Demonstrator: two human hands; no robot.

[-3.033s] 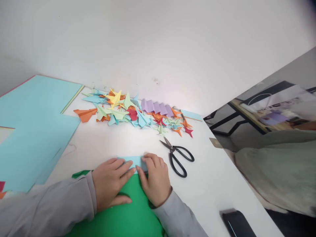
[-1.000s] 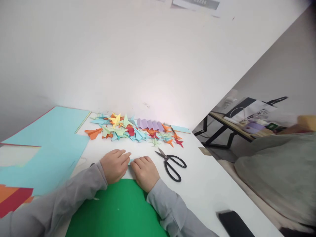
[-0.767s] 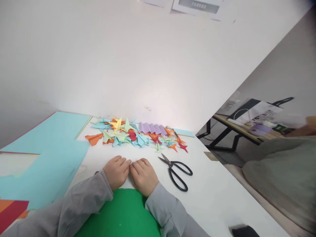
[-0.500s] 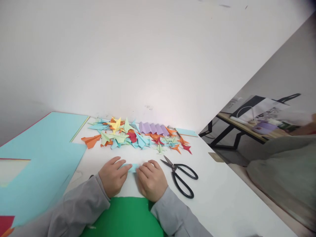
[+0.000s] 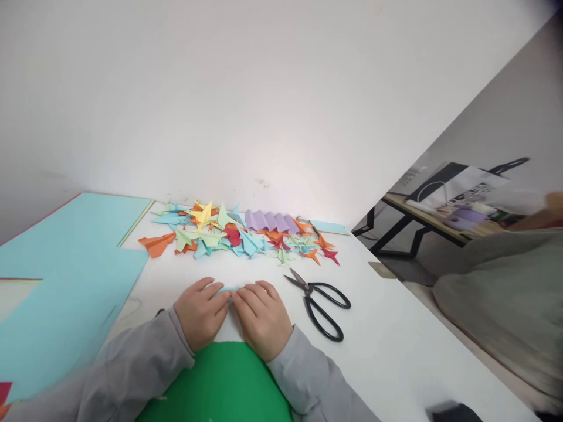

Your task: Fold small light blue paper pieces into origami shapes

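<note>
Close together on the white table, my left hand (image 5: 201, 310) and my right hand (image 5: 263, 316) both have their fingers closed on a small piece of light blue paper (image 5: 227, 289). Only a sliver of the paper shows between the fingertips; my hands cover the rest. Just right of my right hand lies a pair of black-handled scissors (image 5: 317, 302), blades parted and pointing up-left. Beyond my hands spreads a pile of small folded paper planes (image 5: 211, 237) in several colours.
A purple pleated paper (image 5: 270, 221) sits at the back of the pile, near the white wall. Large light blue sheets (image 5: 83, 258) cover the left side. Green material (image 5: 224, 381) is below my wrists. A dark object (image 5: 455, 412) shows at the bottom right. Another table (image 5: 440, 220) stands farther right.
My right hand has moved left until its fingertips meet those of my left hand, covering more of the blue paper. The camera view has shifted slightly.
</note>
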